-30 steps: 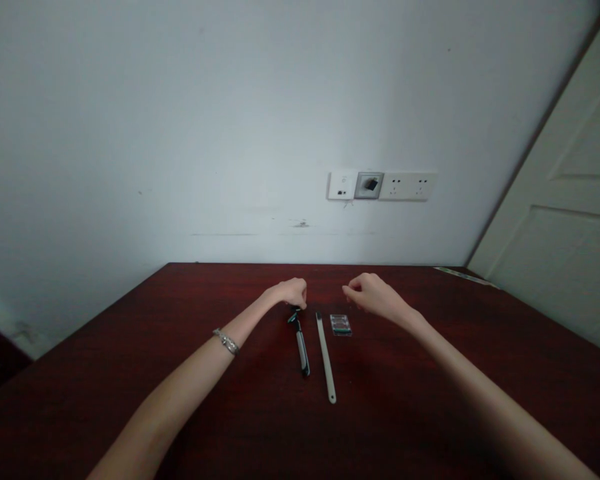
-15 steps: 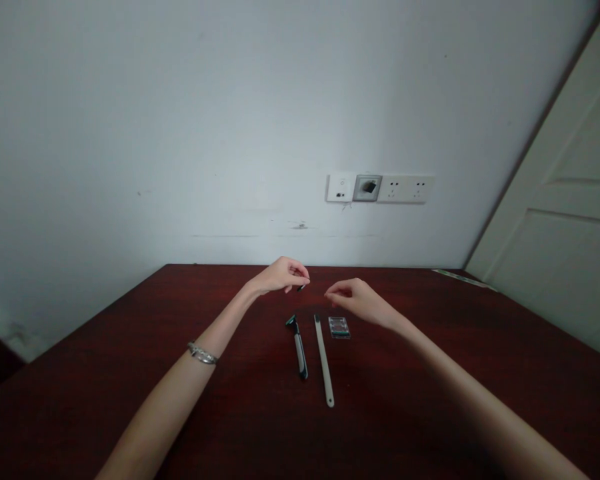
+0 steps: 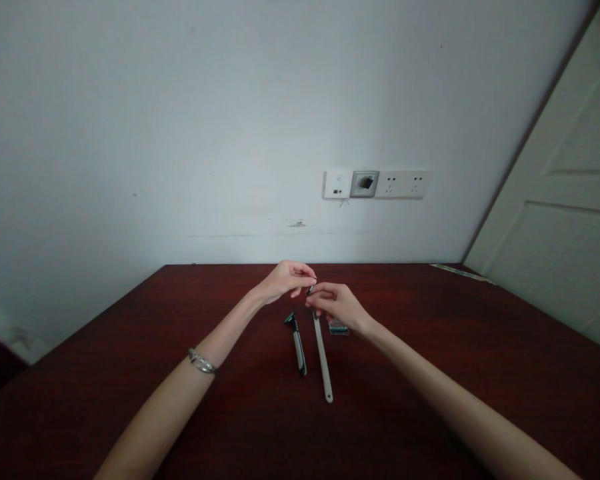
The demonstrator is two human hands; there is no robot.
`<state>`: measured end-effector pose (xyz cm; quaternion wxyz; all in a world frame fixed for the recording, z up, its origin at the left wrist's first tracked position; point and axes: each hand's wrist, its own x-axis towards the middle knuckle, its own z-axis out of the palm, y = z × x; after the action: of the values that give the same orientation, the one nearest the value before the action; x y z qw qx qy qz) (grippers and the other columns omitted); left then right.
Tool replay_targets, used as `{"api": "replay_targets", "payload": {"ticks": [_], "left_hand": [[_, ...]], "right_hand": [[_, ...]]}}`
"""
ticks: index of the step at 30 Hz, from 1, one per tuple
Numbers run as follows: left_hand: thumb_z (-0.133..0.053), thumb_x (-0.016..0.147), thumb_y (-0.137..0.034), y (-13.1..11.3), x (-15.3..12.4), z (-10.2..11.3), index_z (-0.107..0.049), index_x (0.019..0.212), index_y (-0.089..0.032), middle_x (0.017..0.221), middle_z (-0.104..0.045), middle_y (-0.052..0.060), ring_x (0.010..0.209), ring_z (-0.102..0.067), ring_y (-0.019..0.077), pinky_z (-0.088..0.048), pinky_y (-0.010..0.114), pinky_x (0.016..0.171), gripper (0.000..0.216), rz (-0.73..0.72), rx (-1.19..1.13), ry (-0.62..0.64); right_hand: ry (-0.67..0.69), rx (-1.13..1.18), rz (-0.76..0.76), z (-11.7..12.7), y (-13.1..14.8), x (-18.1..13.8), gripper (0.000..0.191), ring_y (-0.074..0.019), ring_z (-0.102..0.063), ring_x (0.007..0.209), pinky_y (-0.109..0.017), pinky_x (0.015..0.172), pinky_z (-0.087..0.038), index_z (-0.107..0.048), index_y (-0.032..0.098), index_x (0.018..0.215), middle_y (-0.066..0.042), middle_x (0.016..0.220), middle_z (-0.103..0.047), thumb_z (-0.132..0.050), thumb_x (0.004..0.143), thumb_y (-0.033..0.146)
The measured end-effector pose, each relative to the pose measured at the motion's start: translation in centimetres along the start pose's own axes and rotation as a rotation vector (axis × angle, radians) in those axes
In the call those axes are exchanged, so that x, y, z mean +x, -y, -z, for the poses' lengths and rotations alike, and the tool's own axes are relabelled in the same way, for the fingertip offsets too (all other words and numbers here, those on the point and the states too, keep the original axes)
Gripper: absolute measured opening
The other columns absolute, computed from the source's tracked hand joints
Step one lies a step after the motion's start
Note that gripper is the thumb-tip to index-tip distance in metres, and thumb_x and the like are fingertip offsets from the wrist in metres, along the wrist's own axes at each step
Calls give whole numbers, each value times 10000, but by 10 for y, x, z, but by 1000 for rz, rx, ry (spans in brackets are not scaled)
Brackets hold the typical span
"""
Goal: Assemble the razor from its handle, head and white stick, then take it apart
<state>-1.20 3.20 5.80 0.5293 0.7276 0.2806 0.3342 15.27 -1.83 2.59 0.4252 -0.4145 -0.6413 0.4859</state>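
Observation:
My left hand pinches a small dark piece, by its look a razor cartridge, above the far half of the table. From the right, my right hand closes its fingertips at the lower end of the same piece. Below the hands lies a razor with a grey and black handle, its head pointing away from me. Beside it is a long pale flat stick with a hole at its near end and a dark far end. A clear cartridge case lies right of the stick, partly hidden by my right hand.
The dark red wooden table meets a white wall at its far edge. Wall sockets sit above it. A thin pale strip lies at the back right, near a white door.
My right hand has moved left to the small cartridge in my left hand and now covers part of the case. My left hand has shifted slightly right. The view has tilted a little.

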Motion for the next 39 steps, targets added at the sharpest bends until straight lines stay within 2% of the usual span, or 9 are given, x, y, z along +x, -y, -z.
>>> {"api": "replay_targets", "payload": {"ticks": [6,20,32,39], "left_hand": [[-688,685,-287,1,0,1,-614,826,-88,637,-580,1,375,-421,19,-263,165,365,255,-5,-41,-39],[-687,678,-283,17,2,19,-629,830,-94,674,-596,16,400,-444,30,-296,180,391,250,-22,-13,-118],[-680,696,-311,28,3,18,-636,822,-95,652,-590,8,420,-442,33,-306,176,407,254,15,125,-85],[-684,685,-309,26,4,17,-634,817,-97,663,-607,19,423,-454,39,-324,177,416,255,42,155,-83]], "right_hand": [[-32,35,52,-2,-7,3,241,-71,-523,475,-151,330,-366,-592,133,817,-35,713,-655,-626,710,347],[-137,-42,90,14,-3,5,255,-78,-541,471,-150,321,-363,-647,116,807,-46,689,-665,-646,707,351],[-180,-23,41,24,-4,8,279,-100,-577,508,-152,309,-403,-649,87,888,-64,698,-670,-643,706,299],[-166,-60,58,24,-4,7,296,-106,-581,512,-154,300,-406,-680,90,839,-63,683,-665,-649,701,350]]}}
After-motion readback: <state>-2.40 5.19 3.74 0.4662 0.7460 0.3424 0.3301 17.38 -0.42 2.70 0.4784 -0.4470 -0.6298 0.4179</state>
